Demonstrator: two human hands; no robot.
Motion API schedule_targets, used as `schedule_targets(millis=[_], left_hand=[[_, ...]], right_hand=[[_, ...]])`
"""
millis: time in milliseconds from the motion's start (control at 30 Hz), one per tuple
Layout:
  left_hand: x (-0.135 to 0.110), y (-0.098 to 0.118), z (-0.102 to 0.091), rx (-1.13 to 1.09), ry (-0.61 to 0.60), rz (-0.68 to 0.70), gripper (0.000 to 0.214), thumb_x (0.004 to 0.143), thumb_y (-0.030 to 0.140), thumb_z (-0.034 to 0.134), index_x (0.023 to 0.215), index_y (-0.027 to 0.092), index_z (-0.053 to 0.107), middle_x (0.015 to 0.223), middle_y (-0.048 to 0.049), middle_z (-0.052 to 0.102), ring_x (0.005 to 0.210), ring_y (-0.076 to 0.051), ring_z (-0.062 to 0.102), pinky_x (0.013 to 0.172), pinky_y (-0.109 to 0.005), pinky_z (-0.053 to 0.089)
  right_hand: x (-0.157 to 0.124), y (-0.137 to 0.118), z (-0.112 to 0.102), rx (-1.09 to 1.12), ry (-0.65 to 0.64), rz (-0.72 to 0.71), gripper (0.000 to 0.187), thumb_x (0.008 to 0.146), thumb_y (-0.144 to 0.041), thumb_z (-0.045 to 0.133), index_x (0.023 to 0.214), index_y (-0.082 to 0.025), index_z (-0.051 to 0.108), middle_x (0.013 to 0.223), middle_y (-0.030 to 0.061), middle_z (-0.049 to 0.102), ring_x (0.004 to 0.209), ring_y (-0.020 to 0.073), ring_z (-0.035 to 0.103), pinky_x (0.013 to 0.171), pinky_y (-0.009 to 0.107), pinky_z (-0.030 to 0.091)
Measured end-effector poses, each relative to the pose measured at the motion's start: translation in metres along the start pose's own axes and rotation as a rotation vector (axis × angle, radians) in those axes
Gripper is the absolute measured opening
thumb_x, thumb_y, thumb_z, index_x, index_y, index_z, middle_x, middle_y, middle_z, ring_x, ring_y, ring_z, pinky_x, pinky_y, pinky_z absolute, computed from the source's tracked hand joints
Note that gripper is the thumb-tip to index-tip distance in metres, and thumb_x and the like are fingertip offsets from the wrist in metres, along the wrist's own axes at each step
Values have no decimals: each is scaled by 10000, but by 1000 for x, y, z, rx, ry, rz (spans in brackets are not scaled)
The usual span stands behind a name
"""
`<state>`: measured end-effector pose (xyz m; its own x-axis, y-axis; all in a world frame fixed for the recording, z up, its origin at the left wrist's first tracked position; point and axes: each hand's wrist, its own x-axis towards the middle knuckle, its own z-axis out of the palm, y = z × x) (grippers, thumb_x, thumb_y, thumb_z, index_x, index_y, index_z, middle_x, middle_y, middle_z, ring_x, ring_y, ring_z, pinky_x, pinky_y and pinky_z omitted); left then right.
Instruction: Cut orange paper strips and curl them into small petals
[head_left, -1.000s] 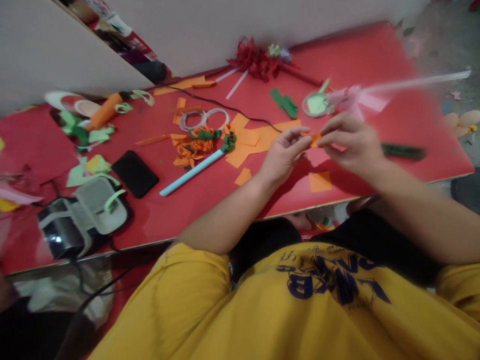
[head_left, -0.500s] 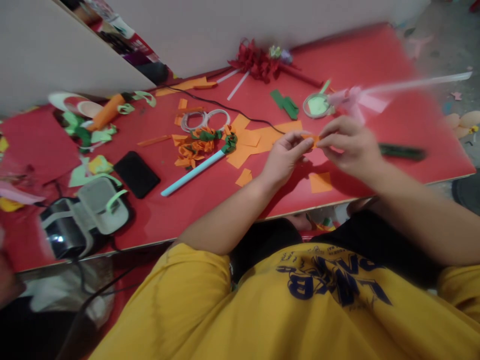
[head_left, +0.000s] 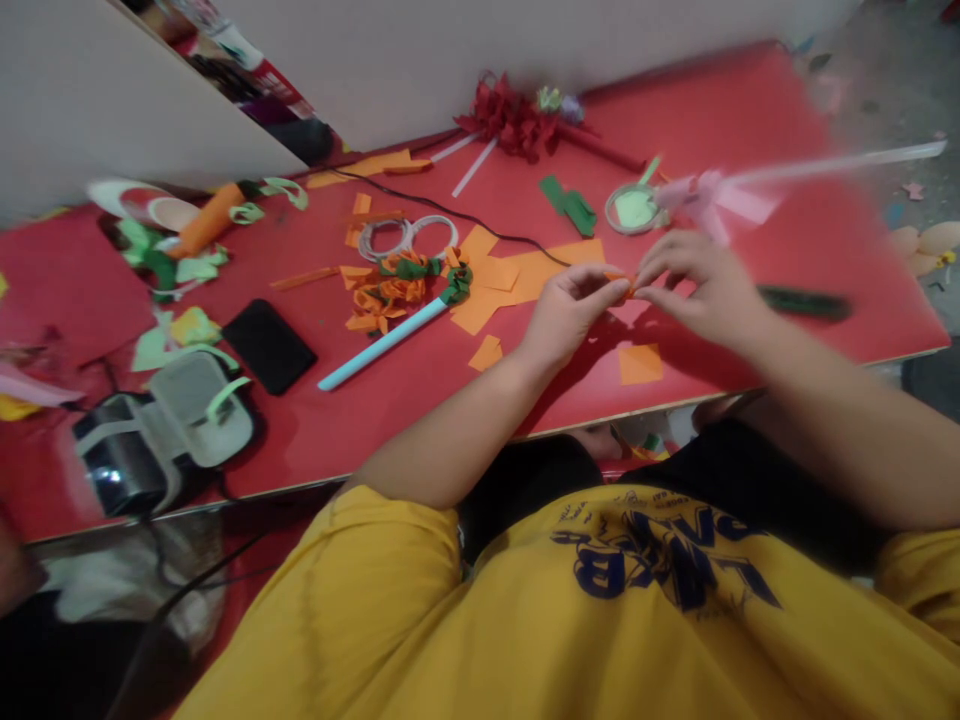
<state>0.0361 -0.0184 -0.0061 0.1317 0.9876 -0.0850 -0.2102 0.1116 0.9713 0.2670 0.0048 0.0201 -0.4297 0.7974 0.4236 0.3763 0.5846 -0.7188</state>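
Observation:
Between my two hands is a small piece of orange paper (head_left: 619, 284), mostly covered by the fingers. My left hand (head_left: 577, 305) pinches it between thumb and fingertips. My right hand (head_left: 690, 285) has its thumb and forefinger closed at the paper's right end. Below the hands an orange paper square (head_left: 640, 364) lies on the red table (head_left: 420, 420). Left of my left hand are larger orange paper pieces (head_left: 487, 280) and a light blue stick (head_left: 382, 345) with green paper at its tip. Curled orange paper flowers (head_left: 386, 297) lie beside that stick.
Two tape rolls (head_left: 435, 236) and a black phone (head_left: 270, 346) lie to the left, with an open grey case (head_left: 202, 410) near the front edge. Red paper flowers (head_left: 510, 118) rest at the back. Pink paper (head_left: 697, 200) and a dark green object (head_left: 806, 302) lie right. A black cable crosses the table.
The fingers of my right hand have shifted slightly on the orange paper, and less of the paper shows now. My left hand keeps its pinch; the view has moved a little.

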Motion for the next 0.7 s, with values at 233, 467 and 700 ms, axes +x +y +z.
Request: schedule_targets(millis=[233, 467, 700], left_hand=[[0, 0, -1, 17, -45, 29, 582, 700, 692, 1148, 936, 218, 907, 902, -41, 882, 836, -146, 781, 737, -239, 609], [0, -2, -1, -14, -26, -54, 598, 656, 698, 1156, 945, 221, 940, 933, -57, 888, 830, -141, 770, 634, -203, 560], [0, -1, -2, 37, -28, -37, 584, 668, 720, 1140, 891, 222, 932, 835, -42, 854, 765, -133, 736, 654, -229, 549]], right_hand=[[0, -4, 5, 105, 70, 178, 415, 946, -624, 1018, 867, -257, 842, 947, 57, 835, 865, 239, 760, 774, 396, 626], [3, -4, 4, 130, 53, 240, 490, 901, -688, 1041, 843, -249, 831, 875, 52, 821, 814, 229, 754, 737, 389, 605], [2, -6, 7, 111, 76, 237, 531, 882, -733, 1038, 821, -253, 819, 858, 49, 812, 798, 229, 740, 727, 394, 610]])
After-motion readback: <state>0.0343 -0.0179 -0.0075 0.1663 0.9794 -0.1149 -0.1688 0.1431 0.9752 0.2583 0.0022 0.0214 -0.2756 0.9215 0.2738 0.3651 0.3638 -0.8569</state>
